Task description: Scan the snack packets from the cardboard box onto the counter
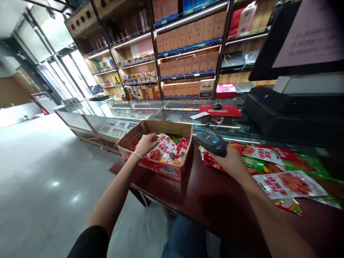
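Note:
My left hand (146, 143) reaches into an open cardboard box (158, 168) and its fingers close on a red and white snack packet (161, 148) lying on top of several others. My right hand (231, 161) grips a black barcode scanner (212, 142) with a blue light, held above the dark wooden table (188, 193). Under and beside the right hand lie several red, white and green snack packets (285, 182) spread flat on the table.
A glass display counter (150, 109) runs behind the box, with a red mat and mouse (217, 106) on it. A black register and monitor (282, 107) stand at the right. Shelves of boxed goods (188, 53) fill the back wall. Grey floor lies to the left.

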Tool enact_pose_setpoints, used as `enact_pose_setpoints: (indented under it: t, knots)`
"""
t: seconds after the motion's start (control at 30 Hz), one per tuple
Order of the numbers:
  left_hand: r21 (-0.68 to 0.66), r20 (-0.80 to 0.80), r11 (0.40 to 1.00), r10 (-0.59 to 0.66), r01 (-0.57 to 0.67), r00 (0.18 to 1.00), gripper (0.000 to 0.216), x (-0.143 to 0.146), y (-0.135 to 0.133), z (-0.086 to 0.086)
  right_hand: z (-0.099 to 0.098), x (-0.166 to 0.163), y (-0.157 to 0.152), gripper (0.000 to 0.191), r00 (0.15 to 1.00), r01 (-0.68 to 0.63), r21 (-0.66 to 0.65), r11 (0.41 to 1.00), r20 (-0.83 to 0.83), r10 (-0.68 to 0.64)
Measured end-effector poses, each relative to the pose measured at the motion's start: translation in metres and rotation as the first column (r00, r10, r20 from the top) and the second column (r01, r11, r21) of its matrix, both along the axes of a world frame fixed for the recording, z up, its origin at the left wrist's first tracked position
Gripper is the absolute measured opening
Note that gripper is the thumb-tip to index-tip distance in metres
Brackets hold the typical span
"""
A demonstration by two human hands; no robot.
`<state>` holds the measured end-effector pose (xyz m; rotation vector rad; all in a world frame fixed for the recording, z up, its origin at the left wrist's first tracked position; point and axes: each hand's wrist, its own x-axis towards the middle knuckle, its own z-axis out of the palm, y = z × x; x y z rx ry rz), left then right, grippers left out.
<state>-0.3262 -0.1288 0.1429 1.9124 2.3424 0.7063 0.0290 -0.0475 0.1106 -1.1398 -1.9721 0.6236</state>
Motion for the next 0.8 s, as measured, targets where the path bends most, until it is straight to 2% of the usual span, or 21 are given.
enact_pose_setpoints:
  t: [0.1, 0.2, 0.33, 0.4, 0.5, 0.63, 0.7, 0.77, 0.8]
  knots:
    - [-0.253, -0.161, 0.967, -0.051, 0.009, 0.986, 0.03, -0.016, 0.005, -0.008, -0.001, -0.02, -0.004, 0.033, 0.999, -0.046, 0.014, 0.999, 0.025, 0.045]
    - [-0.455, -0.252, 0.891, -0.141, 0.012, 0.957, 0.04, -0.025, 0.011, -0.019, -0.001, -0.03, -0.008, 0.034, 0.996, -0.075, 0.034, 0.997, 0.044, 0.073]
    - [-0.535, -0.224, 0.845, -0.135, -0.006, 0.965, 0.065, -0.031, 0.021, -0.035, -0.003, -0.034, -0.01, 0.037, 0.995, -0.081, 0.036, 0.996, 0.063, 0.079]
    - [-0.507, -0.193, 0.862, -0.099, -0.013, 0.976, 0.061, -0.034, 0.026, -0.038, -0.004, -0.033, -0.011, 0.036, 0.995, -0.079, 0.035, 0.996, 0.069, 0.076]
    - [-0.411, -0.175, 0.911, -0.035, -0.041, 0.984, 0.036, -0.036, 0.027, -0.035, -0.002, -0.029, -0.01, 0.034, 0.995, -0.078, 0.028, 0.997, 0.059, 0.076]
    - [-0.147, -0.132, 0.979, 0.12, -0.139, 0.984, 0.021, -0.034, 0.02, -0.021, 0.0, -0.018, -0.01, 0.034, 0.999, -0.04, 0.033, 0.999, 0.039, 0.039]
    - [0.01, -0.015, 0.989, 0.147, -0.147, 0.989, 0.021, -0.03, 0.018, -0.014, 0.002, -0.012, -0.01, 0.035, 0.999, -0.017, 0.024, 1.0, 0.032, 0.016]
    - [0.12, 0.189, 0.987, 0.085, -0.109, 0.978, 0.022, -0.023, 0.02, -0.007, 0.004, -0.005, -0.011, 0.037, 1.0, -0.003, 0.014, 1.0, 0.016, 0.003]
    - [0.166, 0.321, 0.982, 0.033, -0.09, 0.947, 0.022, -0.017, 0.022, -0.004, 0.005, -0.001, -0.011, 0.038, 1.0, 0.001, 0.014, 1.0, 0.004, -0.001]
